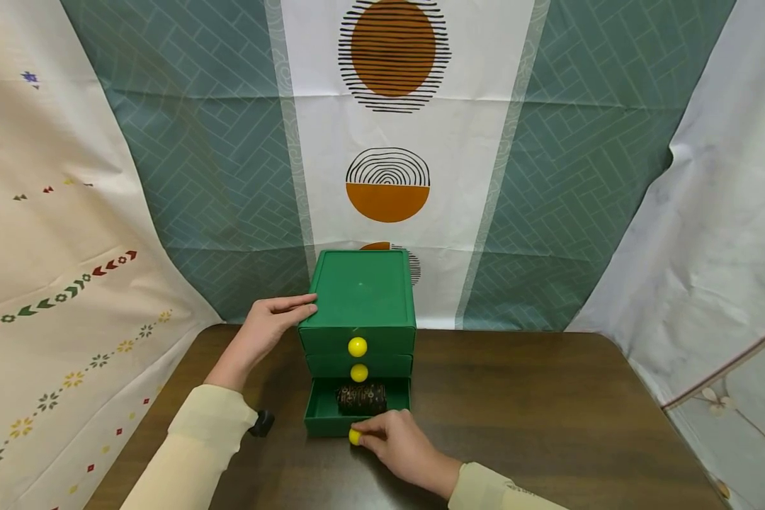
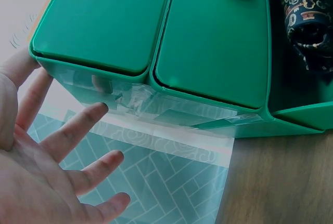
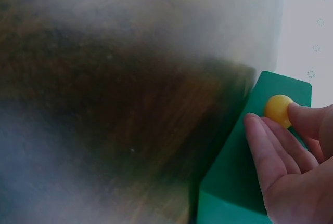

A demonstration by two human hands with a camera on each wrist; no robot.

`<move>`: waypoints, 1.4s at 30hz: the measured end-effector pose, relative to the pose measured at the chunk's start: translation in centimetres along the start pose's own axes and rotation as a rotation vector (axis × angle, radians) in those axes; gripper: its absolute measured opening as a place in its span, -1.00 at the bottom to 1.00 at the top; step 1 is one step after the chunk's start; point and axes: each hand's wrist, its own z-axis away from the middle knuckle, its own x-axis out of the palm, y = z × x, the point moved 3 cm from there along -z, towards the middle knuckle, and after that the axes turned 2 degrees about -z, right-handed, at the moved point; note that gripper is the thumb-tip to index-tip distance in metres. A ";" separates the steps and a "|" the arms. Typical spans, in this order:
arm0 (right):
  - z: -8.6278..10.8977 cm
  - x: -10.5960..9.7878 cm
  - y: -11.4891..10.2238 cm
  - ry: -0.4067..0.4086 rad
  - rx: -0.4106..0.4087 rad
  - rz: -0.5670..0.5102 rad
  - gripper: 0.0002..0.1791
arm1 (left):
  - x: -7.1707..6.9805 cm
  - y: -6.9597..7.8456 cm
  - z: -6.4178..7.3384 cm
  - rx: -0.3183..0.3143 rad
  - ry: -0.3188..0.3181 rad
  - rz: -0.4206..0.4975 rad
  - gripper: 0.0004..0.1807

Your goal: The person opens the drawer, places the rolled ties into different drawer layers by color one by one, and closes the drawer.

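A small green drawer cabinet [image 1: 363, 290] stands on the table with three drawers, each with a round yellow knob. Its bottom drawer [image 1: 325, 427] is pulled out, and a dark roll printed with keys [image 1: 361, 399] lies inside; the roll also shows in the left wrist view [image 2: 307, 21]. My right hand [image 1: 403, 445] pinches the bottom drawer's yellow knob [image 3: 277, 108] between thumb and fingers. At the cabinet's upper left edge rests my left hand [image 1: 269, 327], its fingers straight and spread along the side [image 2: 57, 156]. The upper two drawers are closed.
The brown wooden table [image 1: 516, 404] extends on both sides of the cabinet. A patterned cloth [image 1: 389, 127] hangs right behind it, with pale cloths at left and right. A small black object [image 1: 262, 423] shows by the left sleeve. Clear tape [image 2: 156, 104] runs along the cabinet's side.
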 end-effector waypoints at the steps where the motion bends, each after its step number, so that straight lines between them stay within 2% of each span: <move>1: 0.0 0.0 0.1 0.008 0.001 -0.008 -0.71 | 0.0 0.0 0.0 0.002 0.000 0.001 -0.49; 9: -0.3 0.3 1.3 0.077 0.041 -0.110 -0.73 | 0.0 -0.1 0.0 0.001 0.005 -0.001 -0.48; 13: -0.5 0.2 1.7 0.124 0.028 -0.109 -0.73 | 0.0 0.0 0.0 0.001 0.001 -0.006 -0.48; 22: -0.8 0.1 2.1 0.164 0.036 -0.094 -0.73 | 0.2 2.2 1.2 -0.021 -0.020 0.025 -0.51; 33: -1.5 -0.3 2.5 0.212 0.027 -0.107 -0.74 | 0.0 -0.1 -0.1 -0.016 0.002 -0.018 -0.47; 42: -2.2 -0.6 2.7 0.236 0.022 -0.136 -0.76 | 0.1 0.5 0.3 -0.017 0.001 -0.020 -0.48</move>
